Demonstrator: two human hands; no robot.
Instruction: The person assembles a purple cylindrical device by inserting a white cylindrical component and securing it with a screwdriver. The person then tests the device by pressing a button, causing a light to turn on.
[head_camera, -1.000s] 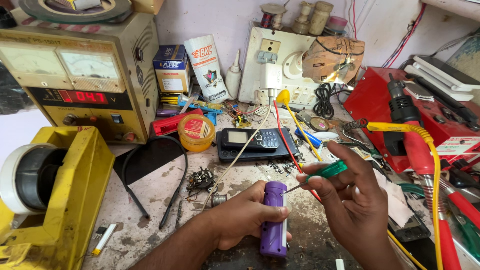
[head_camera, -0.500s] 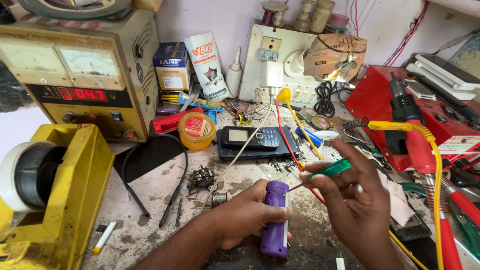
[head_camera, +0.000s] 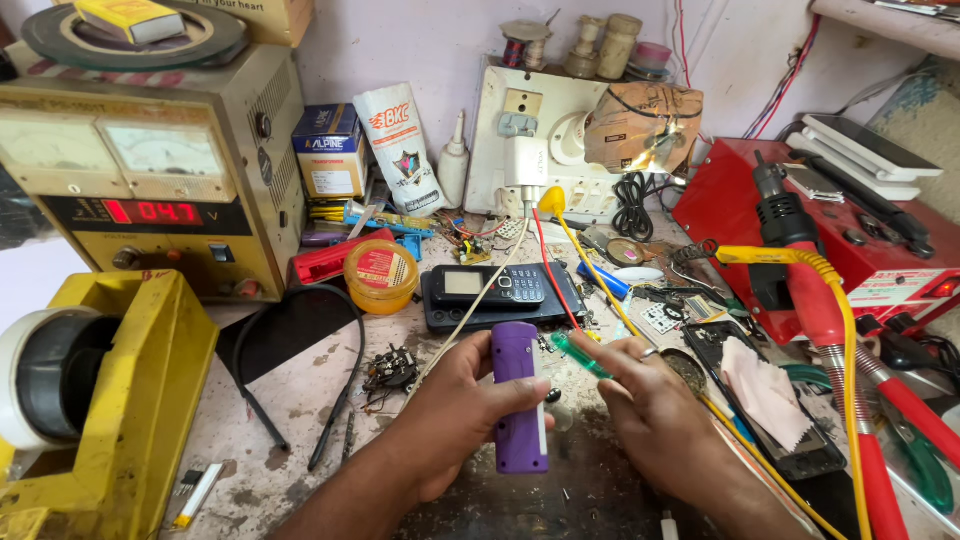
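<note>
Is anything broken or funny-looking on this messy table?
Yes. The wall socket board has a crumpled lump of brown tape stuck over its right side, like a rough patch. Loose tangled parts lie on the table.

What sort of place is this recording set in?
Most likely a small electronics repair bench: a bench power supply with meters, a red rework station, and a keypad phone lie among loose wires and parts.

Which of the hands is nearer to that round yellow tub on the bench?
The left. The left hand, gripping the purple device, sits below and just right of the yellow tub. The right hand, holding a green-handled tool, lies farther right.
</note>
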